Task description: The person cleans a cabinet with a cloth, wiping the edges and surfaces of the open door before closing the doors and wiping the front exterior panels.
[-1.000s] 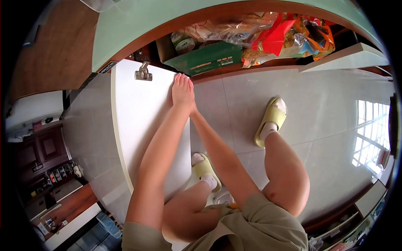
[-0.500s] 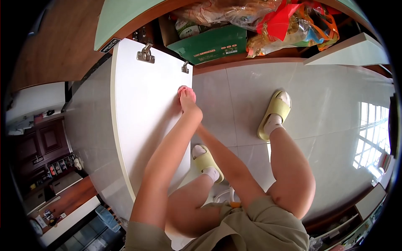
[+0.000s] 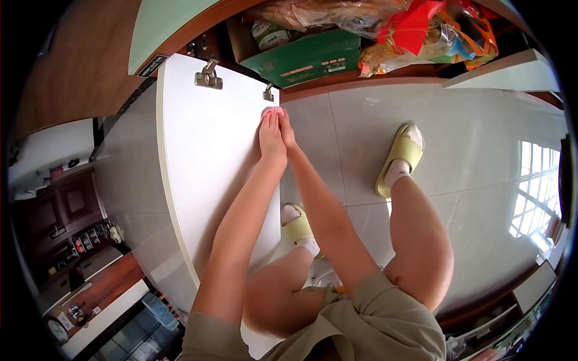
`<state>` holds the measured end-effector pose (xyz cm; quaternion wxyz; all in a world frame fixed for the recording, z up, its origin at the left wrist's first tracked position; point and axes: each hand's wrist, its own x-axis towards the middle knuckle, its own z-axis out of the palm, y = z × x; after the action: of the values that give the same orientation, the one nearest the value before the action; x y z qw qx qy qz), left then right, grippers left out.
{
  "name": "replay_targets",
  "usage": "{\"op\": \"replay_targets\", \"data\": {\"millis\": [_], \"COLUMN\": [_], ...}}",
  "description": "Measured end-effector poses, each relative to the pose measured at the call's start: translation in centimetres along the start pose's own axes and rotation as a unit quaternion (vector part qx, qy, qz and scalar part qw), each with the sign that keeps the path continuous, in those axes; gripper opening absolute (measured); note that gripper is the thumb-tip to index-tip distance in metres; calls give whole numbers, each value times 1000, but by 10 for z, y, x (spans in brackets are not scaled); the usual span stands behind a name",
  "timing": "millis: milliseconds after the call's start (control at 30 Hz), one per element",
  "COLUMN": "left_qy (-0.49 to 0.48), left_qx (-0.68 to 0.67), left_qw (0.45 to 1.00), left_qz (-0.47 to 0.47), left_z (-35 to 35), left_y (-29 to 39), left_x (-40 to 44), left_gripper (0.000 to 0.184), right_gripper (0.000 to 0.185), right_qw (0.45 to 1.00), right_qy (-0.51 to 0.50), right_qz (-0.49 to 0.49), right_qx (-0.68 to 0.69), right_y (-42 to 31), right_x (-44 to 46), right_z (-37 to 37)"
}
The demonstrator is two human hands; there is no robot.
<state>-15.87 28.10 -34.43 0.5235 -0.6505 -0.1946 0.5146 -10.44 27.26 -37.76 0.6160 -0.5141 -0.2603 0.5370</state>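
Note:
A white cabinet door (image 3: 211,138) stands open on its metal hinges. Against its inner face near the far edge, my left hand (image 3: 272,137) presses a pink cloth (image 3: 273,111), fingers together over it. My right hand (image 3: 288,129) is right beside the left one, at the door's edge, its fingers closed around the cloth's right side. Most of the cloth is hidden under the fingers.
Inside the low cabinet are a green box (image 3: 304,58) and plastic bags with a red piece (image 3: 412,29). Another open door (image 3: 509,73) juts out at the right. My slippered feet rest on the grey tiled floor (image 3: 325,138). A dark door (image 3: 75,201) is at the far left.
Both hands first moved back from the hinge area, uncovering the lower hinge and the pink cloth. Since then they have shifted slightly toward the hinges, and the right hand shows more.

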Motion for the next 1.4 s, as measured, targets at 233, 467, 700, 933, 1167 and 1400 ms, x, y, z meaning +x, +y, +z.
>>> {"op": "replay_targets", "data": {"millis": [233,467,700,933,1167,1400], "left_qy": [-80,-124,-185,-183,-188,-229], "left_qx": [-15,-279,-318,-312,-308,-310], "left_qw": [995,946,914,912,909,897], "left_qz": [62,108,172,191,211,219], "left_z": [-36,-49,-62,-61,-58,-61], "left_y": [-29,-33,-44,-23,-1,7], "left_x": [-42,-84,-113,-168,-221,-247], "left_gripper": [61,79,78,71,63,67], "right_gripper": [37,35,35,36,38,42], "right_qw": [999,991,981,969,963,974], "right_qy": [-12,-11,-14,-31,-76,-71], "right_qz": [40,96,128,185,235,194], "right_qx": [30,89,144,163,103,96], "right_y": [16,44,69,75,61,98], "right_x": [-15,-58,-96,-152,-202,-254], "right_z": [-7,-4,-3,-5,-10,5]}}
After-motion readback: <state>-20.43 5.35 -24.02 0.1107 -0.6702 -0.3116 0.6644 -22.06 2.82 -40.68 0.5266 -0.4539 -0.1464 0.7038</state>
